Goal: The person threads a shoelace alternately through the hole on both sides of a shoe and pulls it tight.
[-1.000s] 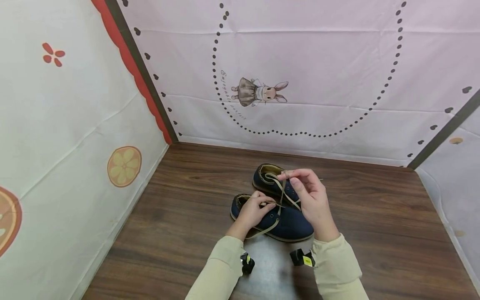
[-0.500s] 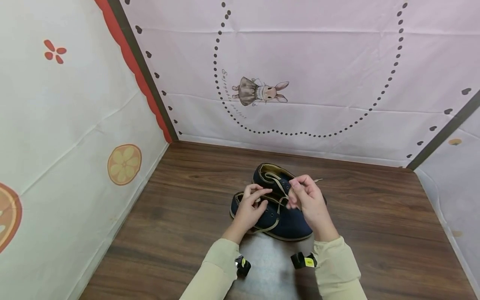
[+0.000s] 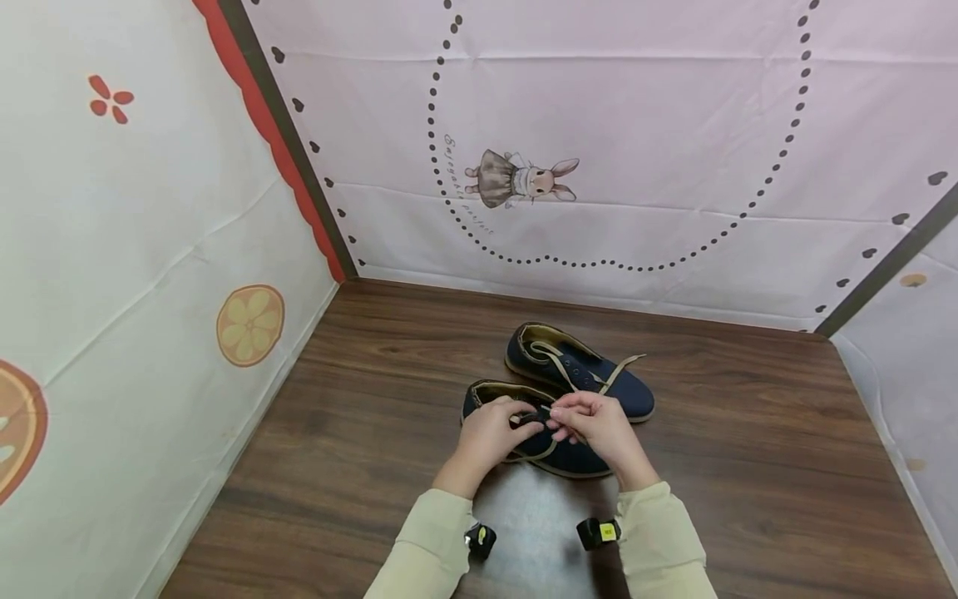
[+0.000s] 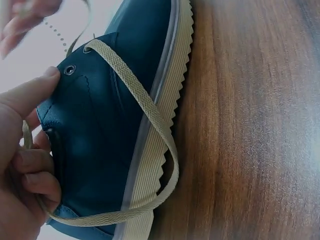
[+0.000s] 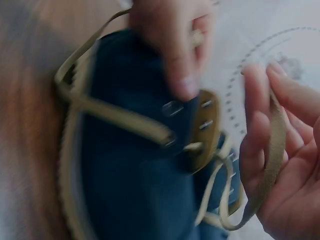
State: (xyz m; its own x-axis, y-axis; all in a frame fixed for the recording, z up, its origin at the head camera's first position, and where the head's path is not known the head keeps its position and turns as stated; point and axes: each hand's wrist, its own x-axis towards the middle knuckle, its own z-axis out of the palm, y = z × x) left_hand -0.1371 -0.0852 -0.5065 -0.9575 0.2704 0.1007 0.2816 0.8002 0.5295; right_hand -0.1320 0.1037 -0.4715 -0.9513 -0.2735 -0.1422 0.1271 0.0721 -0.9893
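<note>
Head view: the near shoe is on the floor beside the far shoe. Left wrist view: your left hand pinches the near shoe's flap. Right wrist view: your right hand pinches a lace.

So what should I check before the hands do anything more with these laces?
1. Right hand holding a lace: ok, pinched between thumb and finger.
2. Left hand on near shoe: ok, at its edge.
3. Eyelet beside that hand unthreaded: ok.
4. Lace lined up with that eyelet: cannot tell, the right wrist view is blurred.
5. Left hand clear of lace: not ok, a loop runs into it.
6. Near shoe on floor: ok, sole down.
</note>
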